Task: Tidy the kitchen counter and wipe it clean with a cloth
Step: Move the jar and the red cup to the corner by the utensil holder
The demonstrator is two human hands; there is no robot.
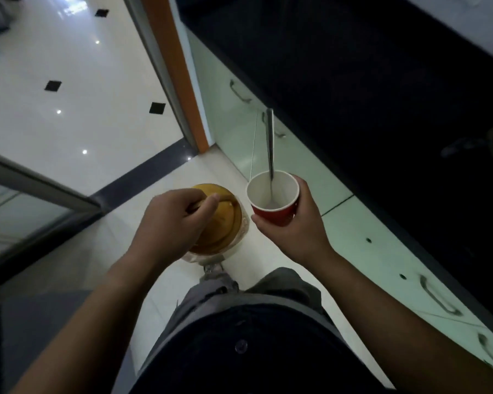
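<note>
Right now a red paper cup point(276, 217) is held in the right hand point(296, 226), thumb on the near side and fingers wrapped round the far side, w/ the rim left free. A metal spoon point(269, 137) is stood inside, its handle leaned out past the far rim. The cup is judged light and soft-walled, easily crushed, so a gentle wrap round the wall is called for. It's best kept upright, since the loose spoon could be tipped out. Contents can't be told.

An amber-lidded jar point(225, 223) is gripped from above by the left hand point(171, 220), fingers curled over the lid. Glass is suggested by the clear wall below the lid, so it's judged heavy-ish, stiff, breakable and prob. slippery. A hold on the body, not just the lid, is thought safer.

Both items are held out in front of the body over the floor, beside the pale cabinet fronts point(367, 223); the dark counter point(353, 81) lies further right. Both forearms are stretched fwd, left palm turned down, right palm turned inward.
</note>
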